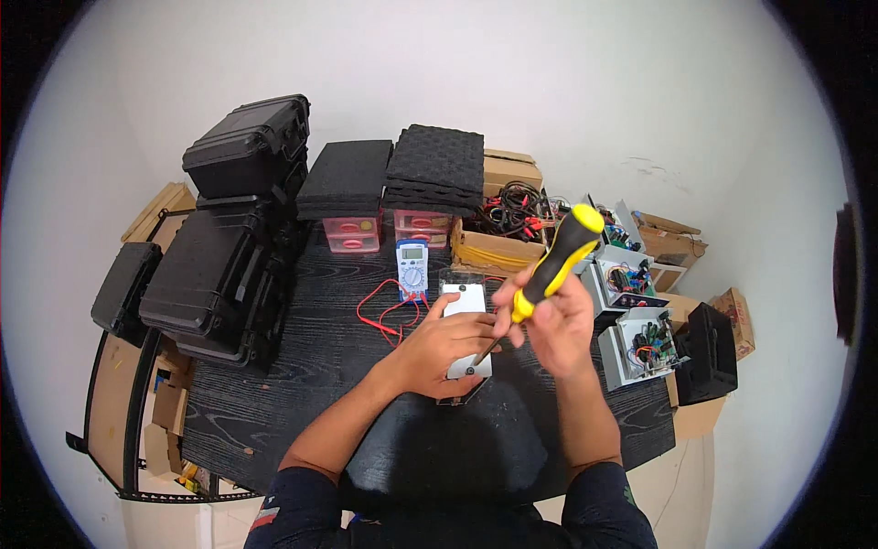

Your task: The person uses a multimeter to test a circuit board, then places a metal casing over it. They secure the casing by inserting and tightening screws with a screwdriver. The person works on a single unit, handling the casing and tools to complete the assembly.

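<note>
My right hand (565, 331) is closed around a screwdriver (554, 261) with a thick yellow and black handle. The tool is tilted, its handle up toward the right. Its shaft slants down to a dark screw (470, 371) at the near end of a narrow box with a white top plate (468, 297); I cannot tell whether the tip is seated. Across the middle of this box lies my left hand (446, 346), gripping it with the thumb along the far left side. Another dark screw (463, 288) shows at the plate's far end. Part of the plate is hidden under my left fingers.
A blue and white multimeter (412, 268) with red leads (377, 322) stands behind the box. Black hard cases (208, 270) are stacked on the left. Foam sheets (435, 165) rest on drawers. Cables fill a cardboard box (494, 249). Opened electronic units (640, 348) line the right.
</note>
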{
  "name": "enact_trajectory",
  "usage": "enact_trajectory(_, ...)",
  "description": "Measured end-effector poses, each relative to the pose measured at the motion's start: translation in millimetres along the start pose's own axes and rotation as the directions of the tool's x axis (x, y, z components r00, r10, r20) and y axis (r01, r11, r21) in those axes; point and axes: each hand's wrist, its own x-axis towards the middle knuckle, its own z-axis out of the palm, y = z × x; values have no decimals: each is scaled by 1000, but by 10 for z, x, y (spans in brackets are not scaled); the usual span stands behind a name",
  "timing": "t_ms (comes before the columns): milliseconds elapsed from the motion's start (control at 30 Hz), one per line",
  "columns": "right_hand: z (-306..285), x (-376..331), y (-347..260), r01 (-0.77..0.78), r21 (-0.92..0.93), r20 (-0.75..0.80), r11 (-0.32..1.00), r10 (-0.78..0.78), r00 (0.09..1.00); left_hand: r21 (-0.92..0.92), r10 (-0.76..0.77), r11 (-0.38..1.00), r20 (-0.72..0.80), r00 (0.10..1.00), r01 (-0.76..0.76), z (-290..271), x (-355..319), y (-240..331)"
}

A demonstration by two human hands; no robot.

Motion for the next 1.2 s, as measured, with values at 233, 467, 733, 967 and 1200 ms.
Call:
enact_trajectory(233, 105, -129, 9, -49, -86, -16, 995, 48, 999, -29, -22, 999, 15, 1000, 23, -3, -18, -11)
enact_trajectory(467, 87, -191, 77, -48, -118, -9, 992, 47, 999, -4, 8, 1000, -11, 1000, -8, 22, -43, -50)
enact_trajectory(733, 184, -118, 61, -112, 6, 39, 994, 111, 993, 31, 18, 999, -36, 999, -16, 66, -45, -61)
enact_trajectory(967, 129, -41, 33, -232, 9, 46, 973, 232, 972, -58, -32, 998, -40, 999, 30, 70, -50, -90)
enact_trajectory(1200, 103, -52, 113, -197, 121, 94, 973, 187, 978, -3, 10, 1000, -70, 998, -11, 54, -35, -49)
